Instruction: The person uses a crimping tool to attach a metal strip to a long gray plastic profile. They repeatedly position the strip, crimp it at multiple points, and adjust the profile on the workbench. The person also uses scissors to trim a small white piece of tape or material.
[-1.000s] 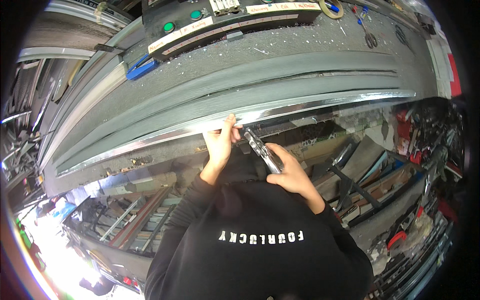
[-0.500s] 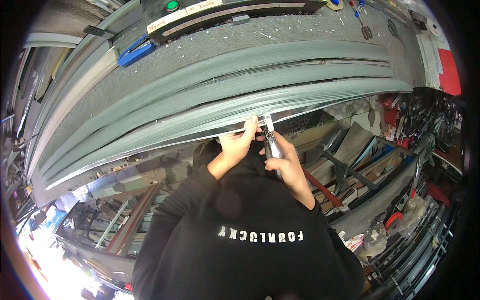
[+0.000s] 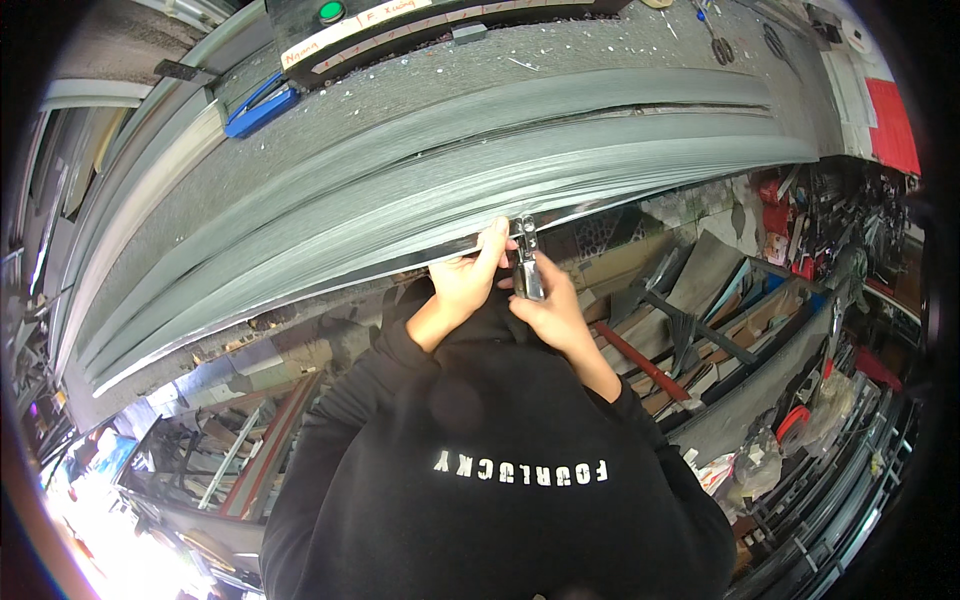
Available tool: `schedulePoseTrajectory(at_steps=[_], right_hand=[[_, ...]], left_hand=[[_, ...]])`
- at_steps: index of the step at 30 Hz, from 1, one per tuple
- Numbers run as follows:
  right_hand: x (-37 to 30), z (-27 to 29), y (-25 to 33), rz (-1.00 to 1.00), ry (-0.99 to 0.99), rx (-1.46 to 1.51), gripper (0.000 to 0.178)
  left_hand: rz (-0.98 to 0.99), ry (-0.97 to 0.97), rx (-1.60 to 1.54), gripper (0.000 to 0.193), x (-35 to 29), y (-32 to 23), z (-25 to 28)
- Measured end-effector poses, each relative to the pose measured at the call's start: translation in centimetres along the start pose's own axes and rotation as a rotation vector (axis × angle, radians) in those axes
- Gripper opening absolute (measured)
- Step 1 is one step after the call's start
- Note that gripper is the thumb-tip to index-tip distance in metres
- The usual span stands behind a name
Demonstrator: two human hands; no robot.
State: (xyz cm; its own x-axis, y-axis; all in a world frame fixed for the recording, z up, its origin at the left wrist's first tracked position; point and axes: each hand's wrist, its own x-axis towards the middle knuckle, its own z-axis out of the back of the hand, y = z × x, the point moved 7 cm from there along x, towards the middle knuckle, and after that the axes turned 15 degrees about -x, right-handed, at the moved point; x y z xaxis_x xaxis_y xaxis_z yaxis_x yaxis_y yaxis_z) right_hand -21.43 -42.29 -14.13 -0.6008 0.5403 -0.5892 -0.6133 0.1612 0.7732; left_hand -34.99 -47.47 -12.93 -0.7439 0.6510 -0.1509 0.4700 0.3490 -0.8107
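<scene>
A long grey bundle of thin, pleated-looking layers (image 3: 400, 212) curves across the bench in front of me. At its near edge my left hand (image 3: 462, 283) is closed, the thumb pressing on top and the fingers underneath. Close beside it, my right hand (image 3: 552, 308) wraps round a silver plier-type tool that looks like a hand hole punch (image 3: 528, 275). The tool's head reaches the bundle's near edge, just right of my left thumb. Whether its jaws have closed on a layer is hidden.
Behind lies another grey bundle (image 3: 620, 98). A blue-handled tool (image 3: 262, 112), a black box with a green button (image 3: 331, 11) and scissors (image 3: 722, 48) are farther back. Small white bits dot the bench (image 3: 560, 50). Racks of offcuts (image 3: 720, 310) stand below to the right.
The punch has turned in my right hand and moved slightly left, nearer my left thumb. The gap between the front layers and those behind has narrowed. The view has shifted slightly.
</scene>
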Motion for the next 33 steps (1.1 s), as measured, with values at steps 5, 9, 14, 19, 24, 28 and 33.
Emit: schedulePoseTrajectory(at_steps=[5,9,14,19,24,28,33], right_hand=[[0.0,-0.8,0.2,0.063,0.003,0.0,0.033],[0.6,-0.7,0.3,0.186,-0.017,0.049,0.027],[1.0,-0.5,-0.6,0.136,0.023,-0.023,0.027],[-0.2,-0.2,2.3,0.326,-0.032,-0.36,0.039],[-1.0,-1.4,1.7,-0.022,0.306,0.023,0.051],[-1.2,-1.7,1.7,-0.04,0.348,0.31,0.062],[-1.1,-0.9,1.0,0.003,0.306,0.381,0.07]], left_hand=[[0.057,-0.013,-0.032,0.02,0.1,0.0,0.2],[0.158,-0.079,-0.096,0.022,0.2,0.5,0.4],[0.042,-0.048,0.028,0.022,0.8,-0.3,0.2],[0.031,-0.03,-0.014,0.024,0.6,-0.3,-0.1],[0.089,-0.065,0.048,0.029,0.5,0.1,0.3],[0.095,-0.052,0.017,0.029,0.4,0.3,0.3],[0.088,-0.046,0.109,0.033,0.9,0.5,0.6]])
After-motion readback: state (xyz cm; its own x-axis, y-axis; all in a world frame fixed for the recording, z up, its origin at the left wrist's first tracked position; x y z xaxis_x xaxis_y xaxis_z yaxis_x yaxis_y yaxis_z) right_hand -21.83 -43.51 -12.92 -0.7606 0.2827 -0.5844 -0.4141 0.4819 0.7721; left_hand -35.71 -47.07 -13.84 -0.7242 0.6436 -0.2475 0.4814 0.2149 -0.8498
